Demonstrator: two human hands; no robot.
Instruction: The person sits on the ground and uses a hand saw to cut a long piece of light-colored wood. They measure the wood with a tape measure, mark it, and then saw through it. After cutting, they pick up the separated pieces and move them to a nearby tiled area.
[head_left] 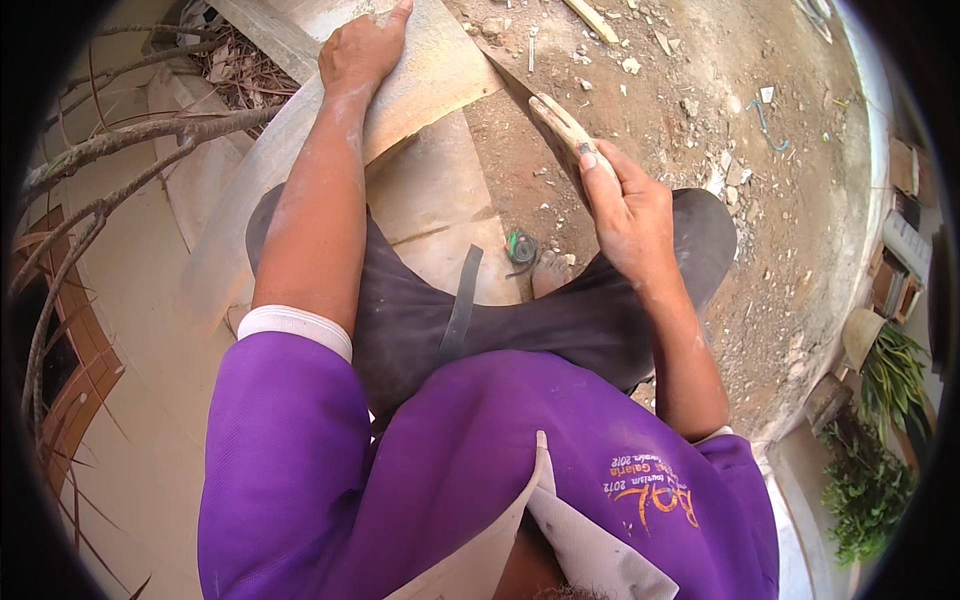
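Squatting over a flat, pale stone slab (440, 60) on bare ground, purple shirt and dark trousers filling the lower half of the view. Left hand (362, 48) pressed palm-down on the slab's far end, fingers spread flat and fairly wide, gripping nothing — just pinning the piece. Right hand (628, 205) wrapped tight around the pale wooden handle (562, 125) of a long-bladed chopping tool, thumb laid along the handle's top; dark blade (515, 82) angled up and left, its edge meeting the slab's right-hand edge near a broken corner. Judging by that ragged, stepped edge and the chips scattered over the dirt (640, 70), trimming looks underway but not finished — right edge uneven yet, no clean line visible; how much is meant to come off cannot be told. Second slab (440, 215) lying underneath, between the knees, with a crack or scored line across it. Small green tape measure (520, 246) resting by its near right corner, just beside a bare foot (552, 272). Ground reddish-brown, dusty, littered with rubble and bits of blue cord. Bare branches (110, 160) and a pale paved ledge along the left side; potted green plants (880, 440) and stacked boxes at the right rim, down past a curved concrete kerb
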